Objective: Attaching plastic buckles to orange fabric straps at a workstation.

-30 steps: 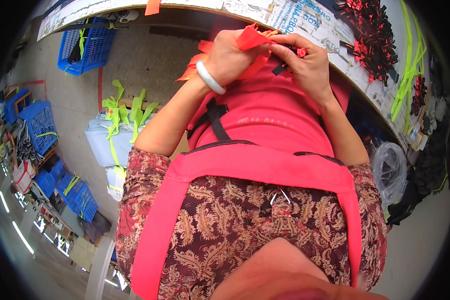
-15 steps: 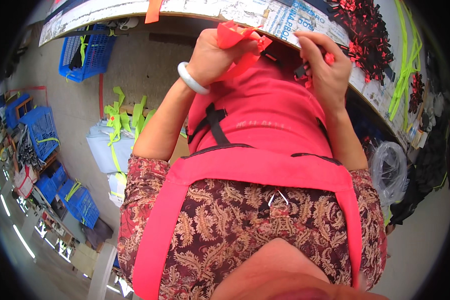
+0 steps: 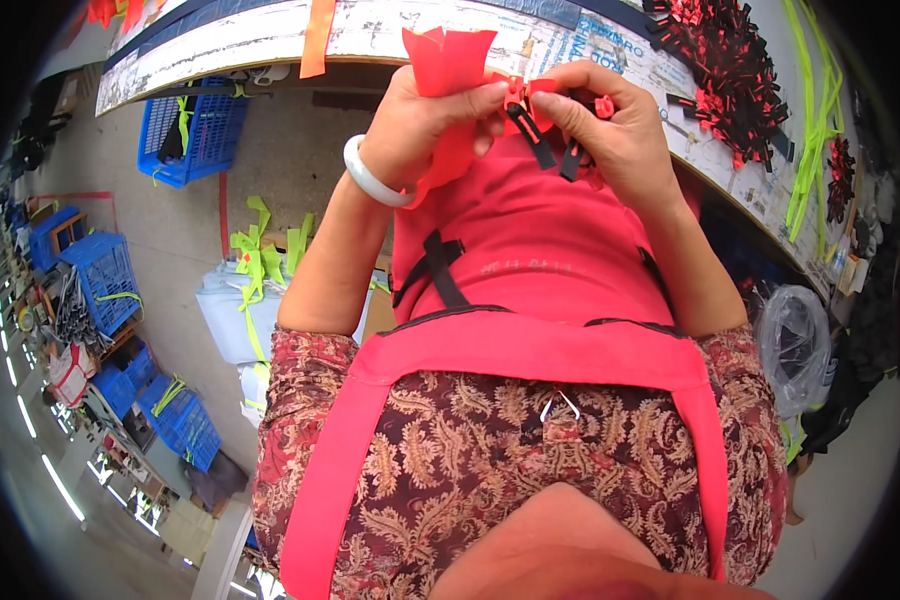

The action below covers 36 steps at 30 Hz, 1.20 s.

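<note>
My left hand [image 3: 420,125], with a pale bangle [image 3: 378,175] on its wrist, is closed around a bright red-orange fabric strip [image 3: 448,62]. The strip's cut end stands up above the fist and its tail hangs below. At the left thumb tip is a small black-and-red tab [image 3: 530,133]. My right hand [image 3: 615,135] meets it there, thumb and index finger pinched at the tab's red upper end. Tucked in the right fingers are further small black-and-red tabs [image 3: 572,160]; their exact kind is unclear. Both hands are held above my red apron [image 3: 530,230], by the table edge.
On the white table [image 3: 240,58] lie a heap of black-and-red tabs [image 3: 725,85], yellow-green strips [image 3: 815,120] and an orange strip [image 3: 317,40] over the edge. A blue crate [image 3: 195,130] stands below left, near a pale bundle [image 3: 232,315]. Clear plastic [image 3: 792,345] hangs right.
My hands have come together from apart, the right moving left to the strip end. The red strip now stands upright above my left fist. The view has shifted slightly.
</note>
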Each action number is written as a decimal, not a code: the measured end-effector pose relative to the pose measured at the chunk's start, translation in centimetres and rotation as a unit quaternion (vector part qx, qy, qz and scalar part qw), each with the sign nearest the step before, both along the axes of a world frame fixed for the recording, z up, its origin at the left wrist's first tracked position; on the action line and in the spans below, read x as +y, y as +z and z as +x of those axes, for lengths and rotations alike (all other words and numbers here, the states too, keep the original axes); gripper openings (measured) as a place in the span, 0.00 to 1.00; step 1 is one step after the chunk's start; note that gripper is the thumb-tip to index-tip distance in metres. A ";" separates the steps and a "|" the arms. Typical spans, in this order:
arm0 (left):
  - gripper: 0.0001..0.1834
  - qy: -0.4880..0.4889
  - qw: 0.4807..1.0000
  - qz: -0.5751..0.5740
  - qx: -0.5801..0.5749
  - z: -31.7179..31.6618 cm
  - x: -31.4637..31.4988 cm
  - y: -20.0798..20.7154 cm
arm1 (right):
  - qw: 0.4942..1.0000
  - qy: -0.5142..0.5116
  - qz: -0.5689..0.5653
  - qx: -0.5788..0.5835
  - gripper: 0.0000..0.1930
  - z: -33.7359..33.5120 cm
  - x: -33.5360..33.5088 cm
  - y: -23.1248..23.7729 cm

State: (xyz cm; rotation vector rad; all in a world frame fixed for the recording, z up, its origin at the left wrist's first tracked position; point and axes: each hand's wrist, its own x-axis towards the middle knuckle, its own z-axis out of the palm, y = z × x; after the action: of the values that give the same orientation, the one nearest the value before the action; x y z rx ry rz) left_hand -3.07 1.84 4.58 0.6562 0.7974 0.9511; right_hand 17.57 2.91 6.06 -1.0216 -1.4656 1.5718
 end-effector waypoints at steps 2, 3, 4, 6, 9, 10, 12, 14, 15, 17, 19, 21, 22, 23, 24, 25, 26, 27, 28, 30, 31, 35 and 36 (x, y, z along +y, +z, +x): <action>0.08 -0.004 1.000 -0.008 -0.009 -0.1 0.0 -0.1 | 0.998 -0.008 -0.055 -0.017 0.08 0.1 0.0 0.3; 0.08 -0.011 1.000 -0.014 -0.018 -0.1 0.1 -0.1 | 0.998 0.001 -0.066 -0.025 0.08 0.3 0.0 0.2; 0.08 -0.012 1.000 -0.016 -0.017 -0.1 0.1 -0.1 | 0.996 0.009 -0.077 -0.034 0.08 0.4 0.0 0.2; 0.08 -0.021 0.999 -0.026 -0.016 -0.2 0.3 -0.1 | 0.997 0.010 -0.069 -0.030 0.08 0.2 0.0 0.4; 0.08 -0.028 0.999 -0.020 -0.010 -0.4 0.5 -0.4 | 0.998 0.000 -0.063 -0.022 0.08 0.0 0.0 -0.2; 0.08 -0.029 0.999 -0.020 -0.010 -0.4 0.5 -0.5 | 0.998 -0.009 -0.064 -0.020 0.08 0.0 0.0 -0.4; 0.08 -0.027 1.000 -0.007 0.007 -0.3 0.3 -0.6 | 0.997 -0.008 -0.075 -0.023 0.08 -0.1 -0.1 -0.3; 0.08 -0.029 1.000 -0.006 0.011 -0.3 0.2 -0.7 | 0.996 -0.007 -0.086 -0.026 0.08 0.0 -0.2 -0.4; 0.08 -0.032 0.999 -0.003 0.015 -0.3 0.2 -0.8 | 0.996 -0.004 -0.084 -0.040 0.08 0.1 -0.1 -0.5; 0.08 -0.033 0.999 -0.001 0.019 -0.3 0.3 -0.8 | 0.995 -0.001 -0.082 -0.053 0.08 0.2 0.0 -0.5; 0.08 -0.034 0.999 0.002 0.024 -0.3 0.2 -0.8 | 0.995 0.000 -0.089 -0.050 0.08 0.2 0.0 -0.5; 0.08 -0.028 0.999 0.005 0.020 -0.2 0.2 -0.8 | 0.996 0.004 -0.080 -0.050 0.08 0.2 0.1 -0.6; 0.08 -0.029 0.999 0.005 0.020 -0.2 0.2 -0.8 | 0.996 0.008 -0.071 -0.051 0.08 0.3 0.1 -0.6; 0.08 -0.030 0.999 0.004 0.021 -0.2 0.2 -0.8 | 0.996 0.007 -0.071 -0.050 0.08 0.3 0.0 -0.6; 0.08 -0.030 0.999 0.002 0.022 -0.2 0.2 -0.8 | 0.996 0.005 -0.069 -0.054 0.08 0.2 0.0 -0.6; 0.08 -0.030 0.999 0.003 0.021 -0.1 0.2 -0.8 | 0.996 0.003 -0.066 -0.057 0.07 0.2 0.0 -0.6; 0.08 -0.029 0.999 0.005 0.031 -0.1 0.2 -0.9 | 0.996 0.003 -0.066 -0.057 0.07 0.3 0.0 -0.5; 0.08 -0.028 0.999 0.008 0.040 -0.1 0.2 -1.0 | 0.996 0.015 -0.067 -0.059 0.07 0.3 0.1 -0.5; 0.08 -0.028 0.999 0.008 0.040 -0.2 0.3 -0.9 | 0.995 0.028 -0.067 -0.061 0.07 0.4 0.2 -0.4; 0.08 -0.079 0.996 0.013 0.050 -0.5 0.4 -0.6 | 0.993 0.044 -0.108 -0.033 0.07 0.7 0.4 -0.3; 0.08 -0.078 0.996 0.013 0.050 -0.5 0.3 -0.6 | 0.987 0.060 -0.149 -0.004 0.07 0.7 0.5 -0.2; 0.07 -0.032 0.999 0.015 0.038 0.0 0.3 -0.5 | 0.985 0.015 -0.172 -0.011 0.08 0.0 0.1 -0.9; 0.07 -0.014 1.000 0.007 0.015 0.2 0.5 -0.5 | 0.992 -0.038 -0.119 -0.013 0.08 -0.7 -0.3 -0.8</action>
State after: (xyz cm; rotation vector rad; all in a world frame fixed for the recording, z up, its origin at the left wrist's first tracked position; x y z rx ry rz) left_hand -2.90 2.31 4.13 0.6932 0.8073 0.9235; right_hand 16.89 2.65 5.24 -1.2235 -1.2620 1.7129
